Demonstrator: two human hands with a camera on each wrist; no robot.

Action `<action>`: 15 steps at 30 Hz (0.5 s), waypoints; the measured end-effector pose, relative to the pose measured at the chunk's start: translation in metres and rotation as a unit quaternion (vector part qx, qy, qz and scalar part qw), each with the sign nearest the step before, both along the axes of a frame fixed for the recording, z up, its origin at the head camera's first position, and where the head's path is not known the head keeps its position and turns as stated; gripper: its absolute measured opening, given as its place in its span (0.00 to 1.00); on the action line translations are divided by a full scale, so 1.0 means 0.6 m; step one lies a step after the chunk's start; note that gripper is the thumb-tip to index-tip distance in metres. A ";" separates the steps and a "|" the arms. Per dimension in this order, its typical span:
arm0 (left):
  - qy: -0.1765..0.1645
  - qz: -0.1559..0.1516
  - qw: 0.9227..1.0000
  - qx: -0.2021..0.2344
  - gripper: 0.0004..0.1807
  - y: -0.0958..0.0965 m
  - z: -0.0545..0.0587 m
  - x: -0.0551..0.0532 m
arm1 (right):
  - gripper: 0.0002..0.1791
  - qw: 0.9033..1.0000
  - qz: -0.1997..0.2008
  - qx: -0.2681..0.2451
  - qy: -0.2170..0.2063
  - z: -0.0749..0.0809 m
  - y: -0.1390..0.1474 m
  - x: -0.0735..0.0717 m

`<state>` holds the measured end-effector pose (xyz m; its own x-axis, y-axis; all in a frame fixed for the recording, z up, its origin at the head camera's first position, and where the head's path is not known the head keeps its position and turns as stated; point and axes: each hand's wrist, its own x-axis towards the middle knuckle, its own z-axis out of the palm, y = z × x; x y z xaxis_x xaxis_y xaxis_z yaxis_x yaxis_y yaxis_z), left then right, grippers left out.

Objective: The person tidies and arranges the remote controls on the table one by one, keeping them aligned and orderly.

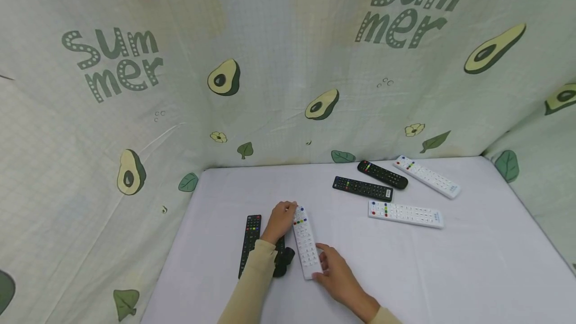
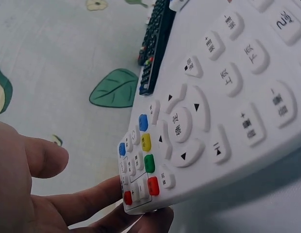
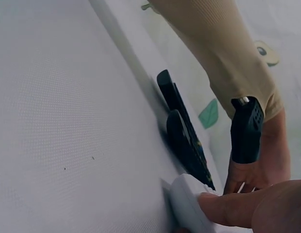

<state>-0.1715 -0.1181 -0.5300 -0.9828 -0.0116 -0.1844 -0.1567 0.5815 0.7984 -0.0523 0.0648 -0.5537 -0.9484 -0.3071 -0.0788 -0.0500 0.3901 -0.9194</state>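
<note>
A white remote control (image 1: 306, 246) lies lengthwise on the table between the hands, its coloured buttons at the far end. At that far end, my left hand (image 1: 280, 220) touches the edge with its fingers; the left wrist view shows the thumb (image 2: 46, 158) apart from the remote. My right hand (image 1: 338, 276) grips the near end, thumb on the end and fingers along the right side. To the left lies a black remote control (image 1: 250, 236). Another black remote control (image 1: 280, 245) is mostly hidden under the left wrist and its dark camera.
At the back right lie two black remote controls, one rounded (image 1: 382, 174) and one straight (image 1: 362, 188). Beside them are two more white remote controls, one slanted (image 1: 427, 177) and one nearer (image 1: 406, 214). A printed cloth backdrop (image 1: 270, 39) rises behind the white table (image 1: 472, 264).
</note>
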 end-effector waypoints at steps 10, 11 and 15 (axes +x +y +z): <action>-0.021 -0.036 0.999 -0.026 0.29 0.007 -0.005 -0.004 | 0.44 0.999 0.026 0.036 -0.008 0.004 -0.008 -0.006; -0.022 -0.040 0.999 -0.030 0.28 0.009 -0.006 -0.004 | 0.44 0.999 0.030 0.038 -0.010 0.004 -0.009 -0.007; -0.017 -0.049 0.997 -0.050 0.26 0.013 -0.010 -0.004 | 0.44 0.998 0.040 0.045 -0.015 0.004 -0.011 -0.010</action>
